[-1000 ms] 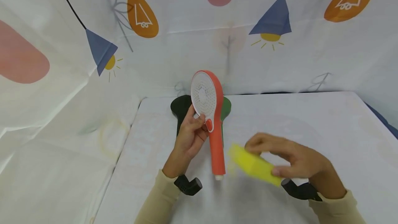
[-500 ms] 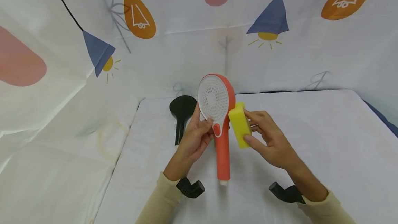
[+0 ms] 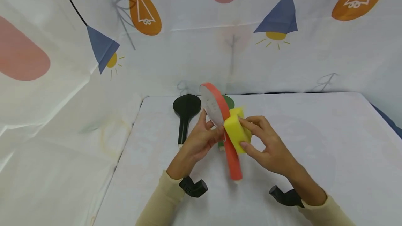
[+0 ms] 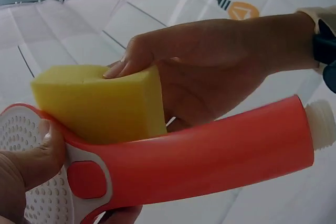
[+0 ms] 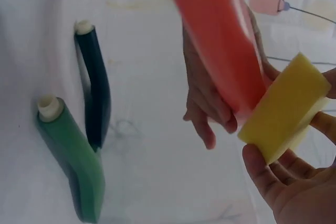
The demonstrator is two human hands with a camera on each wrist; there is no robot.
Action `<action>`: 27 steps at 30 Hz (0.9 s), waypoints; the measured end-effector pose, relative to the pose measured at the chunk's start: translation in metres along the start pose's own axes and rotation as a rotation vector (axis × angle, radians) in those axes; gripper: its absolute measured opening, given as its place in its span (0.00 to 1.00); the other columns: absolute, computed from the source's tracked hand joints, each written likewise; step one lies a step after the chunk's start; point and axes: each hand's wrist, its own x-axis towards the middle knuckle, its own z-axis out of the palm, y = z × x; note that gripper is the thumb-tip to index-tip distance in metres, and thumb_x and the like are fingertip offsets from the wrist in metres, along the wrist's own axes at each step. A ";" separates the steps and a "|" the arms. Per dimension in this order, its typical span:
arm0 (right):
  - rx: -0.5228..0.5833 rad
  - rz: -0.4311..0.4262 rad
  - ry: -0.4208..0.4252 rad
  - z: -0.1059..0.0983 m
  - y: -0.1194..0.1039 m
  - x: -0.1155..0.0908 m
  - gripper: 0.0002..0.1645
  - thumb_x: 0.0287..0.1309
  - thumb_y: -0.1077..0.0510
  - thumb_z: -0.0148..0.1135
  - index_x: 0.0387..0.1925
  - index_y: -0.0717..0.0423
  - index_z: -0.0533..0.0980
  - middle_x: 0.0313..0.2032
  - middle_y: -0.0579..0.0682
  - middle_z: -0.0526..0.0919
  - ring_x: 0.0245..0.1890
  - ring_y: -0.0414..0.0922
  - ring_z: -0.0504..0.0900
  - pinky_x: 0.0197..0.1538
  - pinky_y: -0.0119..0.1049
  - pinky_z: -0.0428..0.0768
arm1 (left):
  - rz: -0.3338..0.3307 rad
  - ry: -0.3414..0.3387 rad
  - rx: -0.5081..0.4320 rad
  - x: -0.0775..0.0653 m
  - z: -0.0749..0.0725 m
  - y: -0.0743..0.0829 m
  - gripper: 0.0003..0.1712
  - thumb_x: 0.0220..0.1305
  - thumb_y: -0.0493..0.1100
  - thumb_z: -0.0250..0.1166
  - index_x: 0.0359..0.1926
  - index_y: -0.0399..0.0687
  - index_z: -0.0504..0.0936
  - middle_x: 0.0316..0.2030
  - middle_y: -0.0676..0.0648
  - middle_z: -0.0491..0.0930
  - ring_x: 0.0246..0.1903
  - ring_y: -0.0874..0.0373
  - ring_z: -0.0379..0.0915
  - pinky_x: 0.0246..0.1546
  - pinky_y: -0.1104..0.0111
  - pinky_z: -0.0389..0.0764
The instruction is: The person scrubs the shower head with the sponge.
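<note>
My left hand (image 3: 199, 144) grips an orange shower head (image 3: 232, 158) at its neck, with the thumb beside the button (image 4: 88, 179) in the left wrist view. The white perforated spray face (image 4: 50, 198) is turned to the left, and the handle slants down to a pale threaded end (image 4: 321, 124). My right hand (image 3: 270, 145) pinches a yellow sponge (image 3: 235, 133) between thumb and fingers. In the left wrist view the sponge touches the back of the shower head, where neck and handle meet.
A dark green shower head (image 3: 186, 109) lies on the white table (image 3: 298, 170) at the back left. Behind the held one lies a green shower head (image 5: 79, 166), mostly hidden in the head view. A printed cloth (image 3: 188, 51) hangs behind the table.
My right hand has brought the sponge left and up against the shower head. The left hand has shifted slightly right and turned the shower head, so its spray face shows more edge-on.
</note>
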 end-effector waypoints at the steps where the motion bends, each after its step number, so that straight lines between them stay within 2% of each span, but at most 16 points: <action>1: -0.021 -0.005 -0.012 0.001 -0.001 0.000 0.43 0.53 0.66 0.71 0.70 0.48 0.69 0.57 0.49 0.70 0.52 0.39 0.72 0.53 0.22 0.77 | 0.000 0.010 -0.001 0.000 0.000 0.000 0.58 0.50 0.45 0.77 0.75 0.73 0.50 0.59 0.43 0.73 0.43 0.55 0.80 0.48 0.68 0.85; 5: -0.119 -0.033 -0.048 0.004 -0.002 0.000 0.42 0.53 0.61 0.71 0.70 0.45 0.69 0.56 0.50 0.69 0.49 0.39 0.72 0.46 0.28 0.82 | 0.036 0.060 -0.026 -0.001 -0.001 0.000 0.61 0.47 0.46 0.78 0.75 0.71 0.50 0.62 0.42 0.71 0.45 0.54 0.82 0.50 0.65 0.84; 8: -0.136 -0.040 -0.096 0.004 -0.002 0.000 0.40 0.55 0.61 0.70 0.69 0.43 0.70 0.54 0.49 0.69 0.46 0.38 0.71 0.39 0.28 0.81 | 0.065 0.090 -0.056 -0.002 -0.001 0.000 0.66 0.46 0.46 0.79 0.78 0.69 0.45 0.64 0.42 0.68 0.45 0.55 0.82 0.50 0.66 0.84; 13: -0.136 -0.049 -0.168 -0.004 -0.001 -0.001 0.37 0.55 0.60 0.68 0.68 0.41 0.72 0.51 0.46 0.69 0.43 0.37 0.71 0.33 0.26 0.77 | 0.044 0.106 -0.075 -0.003 0.000 0.001 0.74 0.44 0.48 0.80 0.79 0.68 0.35 0.67 0.42 0.63 0.47 0.55 0.78 0.52 0.69 0.83; 18: -0.150 -0.068 -0.221 -0.011 0.001 -0.002 0.36 0.55 0.60 0.67 0.67 0.41 0.72 0.51 0.47 0.71 0.41 0.36 0.72 0.32 0.25 0.76 | 0.020 0.106 -0.040 -0.001 0.000 0.001 0.76 0.43 0.50 0.81 0.79 0.67 0.32 0.68 0.41 0.61 0.49 0.53 0.75 0.52 0.69 0.82; 22: -0.181 -0.139 -0.272 -0.017 0.002 -0.004 0.37 0.53 0.61 0.67 0.66 0.39 0.73 0.49 0.47 0.72 0.38 0.35 0.72 0.33 0.24 0.77 | 0.029 0.112 -0.049 0.000 -0.001 0.001 0.80 0.36 0.54 0.82 0.79 0.69 0.33 0.65 0.41 0.62 0.48 0.52 0.80 0.53 0.67 0.83; 27: -0.171 -0.191 -0.388 -0.028 0.000 -0.009 0.39 0.51 0.62 0.68 0.66 0.36 0.73 0.48 0.43 0.73 0.39 0.33 0.74 0.37 0.24 0.79 | 0.071 0.053 -0.106 0.002 -0.003 0.001 0.73 0.40 0.51 0.81 0.79 0.73 0.40 0.61 0.44 0.65 0.48 0.47 0.84 0.56 0.62 0.81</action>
